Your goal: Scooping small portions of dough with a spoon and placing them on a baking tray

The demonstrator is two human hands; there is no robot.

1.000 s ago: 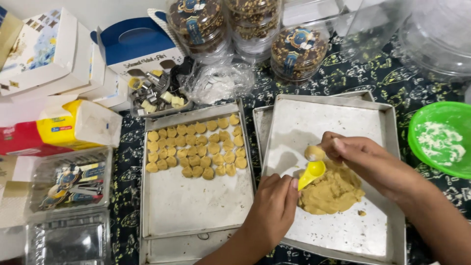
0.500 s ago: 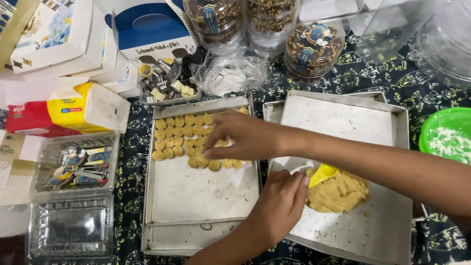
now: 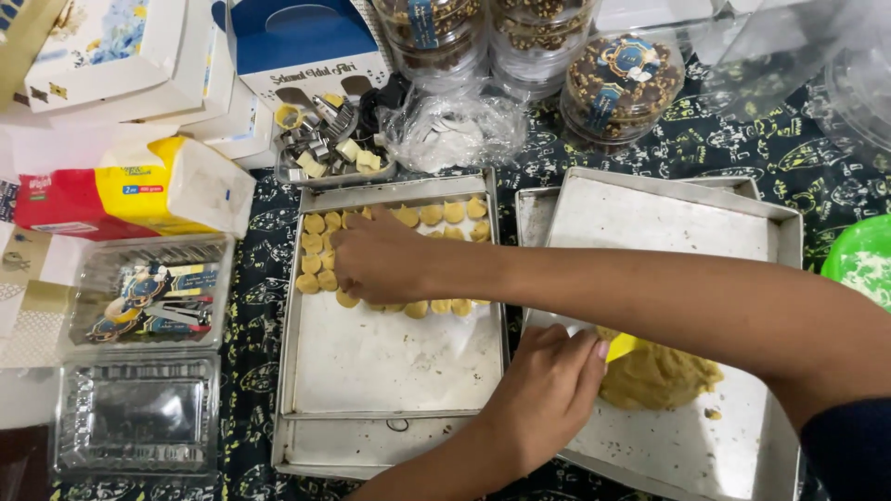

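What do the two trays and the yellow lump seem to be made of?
The left tray and the right tray look like dull grey metal, probably aluminium: matte sheen, folded rims, small marks. The yellow lump looks like soft dough, with a rough, crumbly surface.

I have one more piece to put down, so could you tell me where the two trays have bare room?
Left tray: bare below the cookie rows, which the right hand covers. Right tray: bare above the dough lump; crowded where the left hand holds the yellow scoop.
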